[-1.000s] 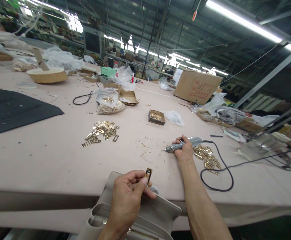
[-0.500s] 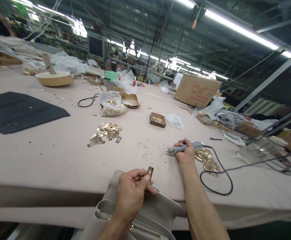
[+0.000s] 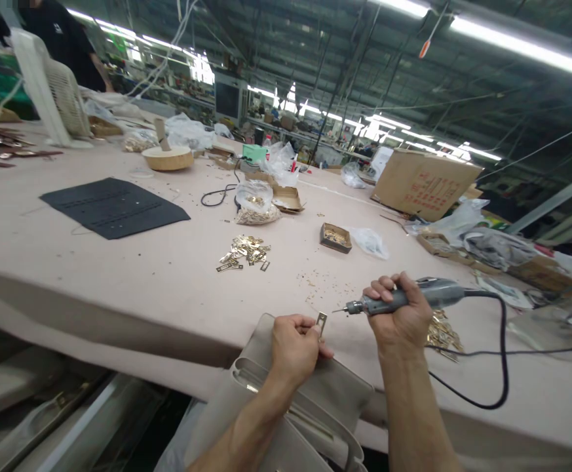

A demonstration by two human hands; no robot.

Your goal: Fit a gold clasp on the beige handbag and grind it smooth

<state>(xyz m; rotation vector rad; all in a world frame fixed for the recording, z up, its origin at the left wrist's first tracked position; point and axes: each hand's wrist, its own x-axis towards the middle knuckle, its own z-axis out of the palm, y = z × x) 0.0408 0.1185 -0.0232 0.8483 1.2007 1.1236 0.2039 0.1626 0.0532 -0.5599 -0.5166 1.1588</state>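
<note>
Between the thumb and fingers of my left hand [image 3: 296, 347] is a small gold rectangular metal plate [image 3: 321, 320] with a slot in it. That hand rests over the open flap of a beige handbag [image 3: 335, 387], which leans against the table's front edge. My right hand [image 3: 403, 311] is wrapped round a grey electric screwdriver [image 3: 438, 292], its thin bit pointing left towards the plate but apart from it. A black cord [image 3: 503, 354] runs from the tool's back end. Part of a pile of gold metal pieces [image 3: 443, 334] shows behind my right wrist.
More gold plates [image 3: 246, 250] lie heaped on the table, with tiny screws [image 3: 327, 283] scattered nearby. Farther back are a small box of screws [image 3: 335, 238], a bag of metal parts [image 3: 257, 203], a black sheet [image 3: 114, 208], a cardboard box [image 3: 426, 183] and a white fan [image 3: 54, 88]. A person [image 3: 64, 42] stands far left.
My right hand has lifted the electric screwdriver off the table, closer to me. My view has turned left, bringing the fan into sight. The left hand still grips the plate.
</note>
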